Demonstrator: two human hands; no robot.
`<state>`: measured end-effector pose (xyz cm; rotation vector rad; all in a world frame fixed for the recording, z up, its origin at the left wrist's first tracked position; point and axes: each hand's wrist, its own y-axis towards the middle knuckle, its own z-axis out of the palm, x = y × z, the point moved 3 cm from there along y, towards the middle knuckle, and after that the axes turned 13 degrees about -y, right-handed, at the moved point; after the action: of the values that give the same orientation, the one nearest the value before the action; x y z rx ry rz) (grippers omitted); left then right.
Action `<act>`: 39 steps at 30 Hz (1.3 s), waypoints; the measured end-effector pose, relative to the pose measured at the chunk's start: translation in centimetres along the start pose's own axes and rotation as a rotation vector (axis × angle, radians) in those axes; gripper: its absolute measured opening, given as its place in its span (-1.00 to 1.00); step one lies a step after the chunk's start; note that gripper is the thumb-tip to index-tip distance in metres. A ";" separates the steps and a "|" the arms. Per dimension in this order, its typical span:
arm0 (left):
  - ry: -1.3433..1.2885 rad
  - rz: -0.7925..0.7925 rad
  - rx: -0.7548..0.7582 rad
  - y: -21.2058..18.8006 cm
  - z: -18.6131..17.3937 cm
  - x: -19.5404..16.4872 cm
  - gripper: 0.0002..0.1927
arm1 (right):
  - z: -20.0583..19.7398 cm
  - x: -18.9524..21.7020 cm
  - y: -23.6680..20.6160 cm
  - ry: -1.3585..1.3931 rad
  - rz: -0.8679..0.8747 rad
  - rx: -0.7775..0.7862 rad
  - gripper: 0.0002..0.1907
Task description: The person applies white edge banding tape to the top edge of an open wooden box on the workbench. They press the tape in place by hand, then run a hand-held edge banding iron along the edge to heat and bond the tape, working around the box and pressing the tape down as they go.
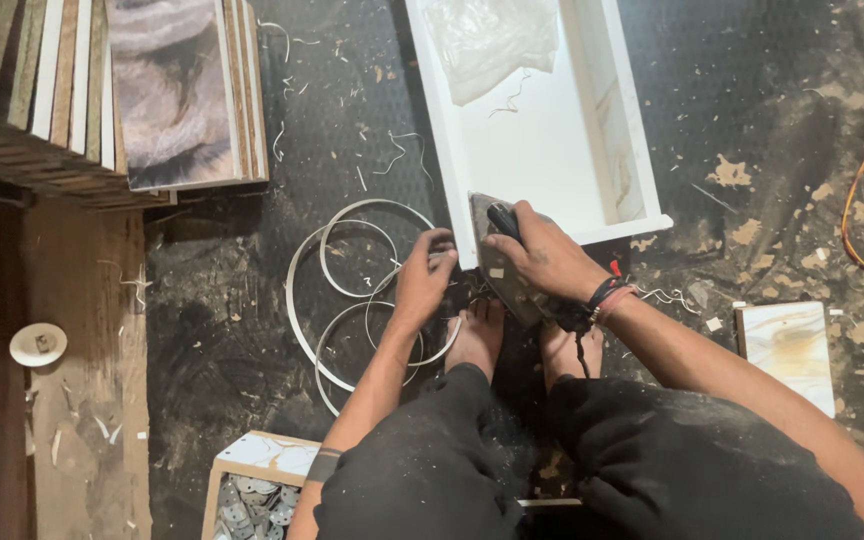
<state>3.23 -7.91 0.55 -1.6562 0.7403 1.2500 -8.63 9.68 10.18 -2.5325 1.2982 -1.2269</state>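
A white open drawer box (542,150) lies on the dark floor in front of me. My right hand (542,250) grips the black handle of a clothes iron (500,262), which presses against the box's near edge. My left hand (425,275) pinches a white edge-banding strip (352,290) at the box's near left corner. The strip runs off to the left in loose coils on the floor. My bare feet (477,335) rest just below the iron.
Stacked laminate boards (102,90) stand upper left. A clear plastic bag (482,40) lies in the box. A marble-patterned panel (787,345) sits at right, an orange cable (862,190) far right. A small box of metal pieces (252,490) sits bottom left.
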 end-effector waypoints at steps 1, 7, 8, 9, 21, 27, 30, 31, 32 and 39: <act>0.040 0.029 0.002 0.0 0.0 0.1 -0.64 | -0.1 0.2 0.0 -0.017 -0.004 -0.007 -0.51; -0.239 -0.062 0.020 0.7 -0.2 1.8 -0.70 | 0.0 0.2 -0.1 -0.019 -0.059 0.048 -0.61; -0.249 -0.083 0.001 0.9 -0.2 2.0 -0.71 | 0.1 0.0 -0.1 -0.038 -0.067 0.060 -0.60; -0.259 -0.103 -0.019 1.1 -0.2 2.3 -0.71 | 0.3 -0.1 0.0 -0.056 -0.076 0.072 -0.60; 0.060 0.361 -0.415 -0.1 -1.5 -4.2 -0.69 | -0.6 0.7 0.8 -0.209 -0.300 0.143 -0.62; 0.309 0.633 -0.168 -0.2 1.2 -9.6 -0.67 | -0.6 1.1 2.1 -0.344 -0.395 0.098 -0.56; 0.327 0.564 0.054 -0.3 2.6 -10.0 -0.60 | -0.1 1.1 2.6 -0.410 -0.407 0.049 -0.66; 0.299 0.498 0.125 -0.3 3.0 -9.7 -0.57 | 0.0 1.2 2.7 -0.440 -0.409 0.025 -0.71; 0.327 0.514 0.112 -0.4 3.0 -9.7 -0.55 | 0.1 1.2 2.7 -0.473 -0.413 -0.001 -0.73; 0.329 0.484 0.039 -1.7 2.5 -8.7 -0.48 | 0.3 2.2 2.1 -0.645 -0.430 -0.092 -0.72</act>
<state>0.94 -5.41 9.11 -1.7293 1.4235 1.2834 -9.08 6.73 10.57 -2.9833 0.6996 -0.2926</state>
